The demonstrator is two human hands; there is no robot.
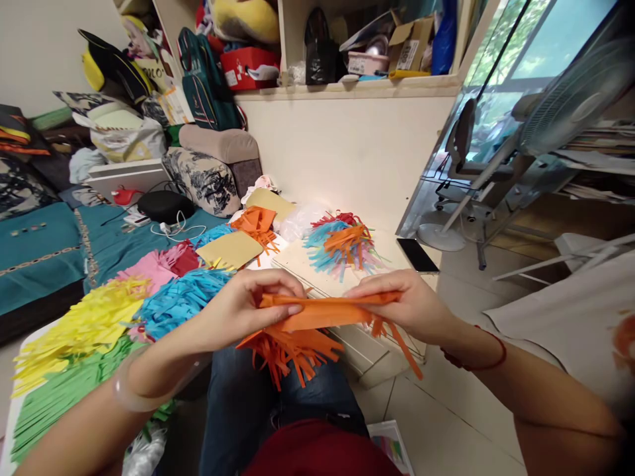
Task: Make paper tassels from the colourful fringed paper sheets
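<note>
An orange fringed strip of tissue paper (322, 313) is stretched between my hands above my lap, its solid band on top and its cut fringe hanging below. My left hand (258, 307) pinches the band's left end, thumb in front. At the other end my right hand (404, 304) grips the band, with a few loose strands dangling under it. Just beyond lies a bundle of blue, orange, red and pink fringes (342, 244) on a pale board (297, 261). Blue fringed paper (181, 301) is heaped beside my left wrist.
Yellow fringes (84, 324), green fringes (69, 390) and pink fringes (153, 268) cover the left surface. A gold card (231, 250) lies near more orange fringes (255, 225). A black phone (417, 255) rests at the board's right. A standing fan (570, 99) is at far right.
</note>
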